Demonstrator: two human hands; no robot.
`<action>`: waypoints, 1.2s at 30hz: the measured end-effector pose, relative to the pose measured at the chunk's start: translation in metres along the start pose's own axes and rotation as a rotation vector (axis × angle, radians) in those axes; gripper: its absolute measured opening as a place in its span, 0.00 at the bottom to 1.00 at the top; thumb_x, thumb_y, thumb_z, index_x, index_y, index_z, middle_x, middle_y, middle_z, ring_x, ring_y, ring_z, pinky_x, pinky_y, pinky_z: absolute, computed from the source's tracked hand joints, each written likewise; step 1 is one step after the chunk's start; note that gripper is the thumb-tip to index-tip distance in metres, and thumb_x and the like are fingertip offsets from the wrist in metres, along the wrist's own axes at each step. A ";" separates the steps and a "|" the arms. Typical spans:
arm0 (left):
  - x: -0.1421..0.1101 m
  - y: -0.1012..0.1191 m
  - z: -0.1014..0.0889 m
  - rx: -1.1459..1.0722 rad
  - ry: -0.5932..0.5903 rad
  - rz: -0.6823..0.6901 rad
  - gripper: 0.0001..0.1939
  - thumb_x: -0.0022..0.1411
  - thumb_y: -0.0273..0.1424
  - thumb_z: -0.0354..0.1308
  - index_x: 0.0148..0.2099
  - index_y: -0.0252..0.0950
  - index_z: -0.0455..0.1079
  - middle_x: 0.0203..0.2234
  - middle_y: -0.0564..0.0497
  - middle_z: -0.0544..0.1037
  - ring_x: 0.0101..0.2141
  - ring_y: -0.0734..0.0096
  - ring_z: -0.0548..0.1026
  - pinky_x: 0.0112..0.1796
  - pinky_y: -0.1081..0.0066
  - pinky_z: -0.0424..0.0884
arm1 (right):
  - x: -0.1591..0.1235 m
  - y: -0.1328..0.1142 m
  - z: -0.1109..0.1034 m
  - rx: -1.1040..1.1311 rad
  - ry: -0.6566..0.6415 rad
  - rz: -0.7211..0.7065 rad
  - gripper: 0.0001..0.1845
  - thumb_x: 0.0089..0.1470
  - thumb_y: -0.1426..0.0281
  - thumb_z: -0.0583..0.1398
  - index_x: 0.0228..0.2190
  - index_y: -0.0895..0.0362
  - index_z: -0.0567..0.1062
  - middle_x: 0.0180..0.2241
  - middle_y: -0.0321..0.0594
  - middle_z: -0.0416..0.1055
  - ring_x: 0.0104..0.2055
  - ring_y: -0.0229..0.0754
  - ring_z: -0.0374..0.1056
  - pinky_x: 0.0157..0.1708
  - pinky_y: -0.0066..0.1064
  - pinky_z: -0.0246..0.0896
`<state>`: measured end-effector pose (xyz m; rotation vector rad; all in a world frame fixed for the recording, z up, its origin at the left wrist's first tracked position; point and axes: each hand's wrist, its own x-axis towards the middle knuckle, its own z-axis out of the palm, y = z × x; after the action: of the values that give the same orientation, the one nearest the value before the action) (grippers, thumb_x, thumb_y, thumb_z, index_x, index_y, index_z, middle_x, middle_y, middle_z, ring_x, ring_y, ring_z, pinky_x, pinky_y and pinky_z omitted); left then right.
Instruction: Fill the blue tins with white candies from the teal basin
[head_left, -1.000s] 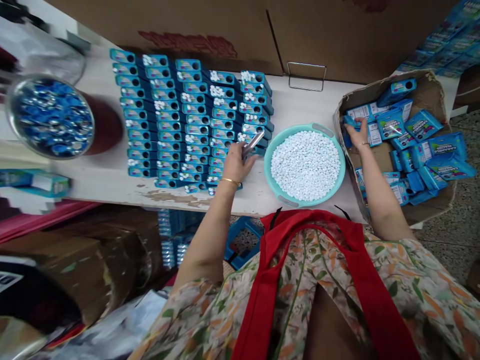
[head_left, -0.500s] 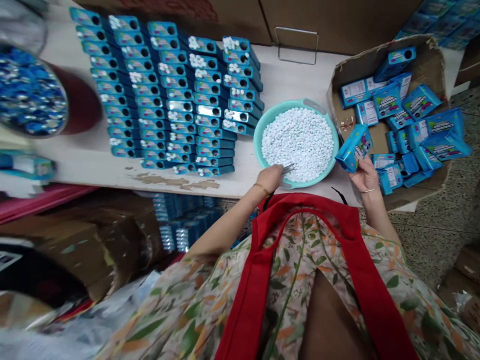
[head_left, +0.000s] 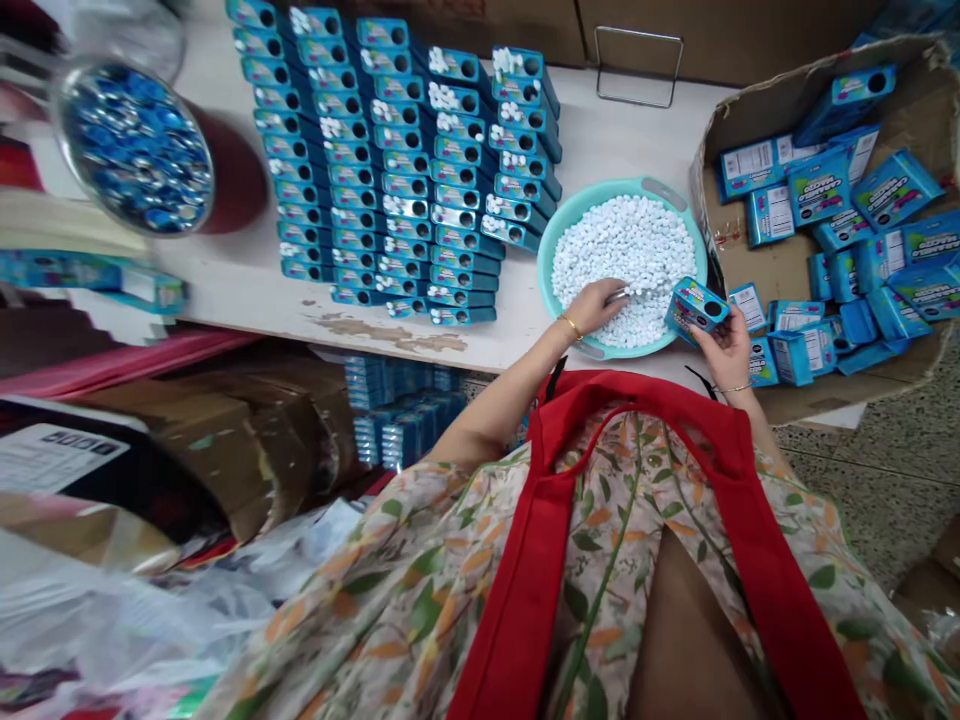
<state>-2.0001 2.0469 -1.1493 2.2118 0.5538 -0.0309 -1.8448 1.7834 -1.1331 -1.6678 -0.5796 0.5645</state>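
My left hand (head_left: 596,306) is closed around a metal scoop (head_left: 619,294), its far end among small white pellets (head_left: 622,240). These pellets fill a turquoise basin (head_left: 547,262). My right hand (head_left: 726,350) grips a small blue box (head_left: 682,316) at the basin's right rim; a dark round hole shows in the box's upper face. How much the box contains, I cannot tell. Left of the basin stand several columns of similar blue boxes (head_left: 463,238), many with white pellets on top beside their holes.
A cardboard carton (head_left: 757,275) with loose blue boxes stands at the right. At the left is a dark red container (head_left: 236,180) of shiny blue-and-silver pieces. A wire stand (head_left: 637,100) sits behind the basin. The white table's front edge (head_left: 375,345) is worn.
My right hand has brought the blue box leftward to the basin and turned its holed face up. The scoop in my left hand has moved further in over the pellets. The camera view has shifted.
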 end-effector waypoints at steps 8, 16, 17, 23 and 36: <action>-0.046 0.033 -0.109 0.183 -0.042 0.286 0.22 0.77 0.41 0.56 0.63 0.33 0.76 0.48 0.41 0.84 0.44 0.60 0.81 0.50 0.62 0.77 | 0.021 -0.017 0.016 -0.469 -0.048 -0.362 0.25 0.66 0.58 0.63 0.62 0.48 0.73 0.55 0.48 0.77 0.59 0.57 0.75 0.64 0.59 0.75; -0.047 0.103 -0.135 0.501 -0.196 0.156 0.16 0.76 0.39 0.56 0.57 0.38 0.77 0.45 0.43 0.82 0.49 0.49 0.82 0.52 0.55 0.76 | 0.034 -0.023 0.049 -0.526 -0.222 -0.357 0.26 0.66 0.59 0.58 0.63 0.46 0.74 0.58 0.49 0.78 0.62 0.60 0.73 0.67 0.60 0.72; -0.048 0.109 -0.133 0.518 -0.187 0.135 0.15 0.76 0.39 0.56 0.57 0.38 0.77 0.43 0.43 0.81 0.49 0.48 0.82 0.52 0.53 0.76 | 0.034 -0.024 0.051 -0.517 -0.233 -0.338 0.26 0.66 0.58 0.58 0.63 0.46 0.75 0.58 0.49 0.78 0.63 0.60 0.73 0.68 0.60 0.70; -0.062 0.148 -0.121 0.518 -0.098 0.096 0.18 0.81 0.34 0.46 0.51 0.38 0.78 0.39 0.41 0.78 0.48 0.47 0.81 0.50 0.51 0.75 | 0.033 -0.026 0.050 -0.465 -0.254 -0.281 0.26 0.66 0.55 0.58 0.62 0.45 0.75 0.61 0.49 0.77 0.65 0.61 0.71 0.72 0.64 0.66; 0.003 -0.005 -0.073 0.525 -0.056 -0.196 0.19 0.75 0.25 0.46 0.56 0.37 0.77 0.56 0.33 0.79 0.58 0.45 0.76 0.55 0.51 0.74 | 0.087 0.011 0.056 -0.196 -0.157 -0.034 0.47 0.57 0.30 0.62 0.65 0.46 0.66 0.68 0.50 0.71 0.73 0.59 0.66 0.78 0.62 0.58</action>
<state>-2.0114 2.1050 -1.1055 2.6401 0.7995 -0.3785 -1.8144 1.8798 -1.1568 -1.8045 -0.7971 0.6340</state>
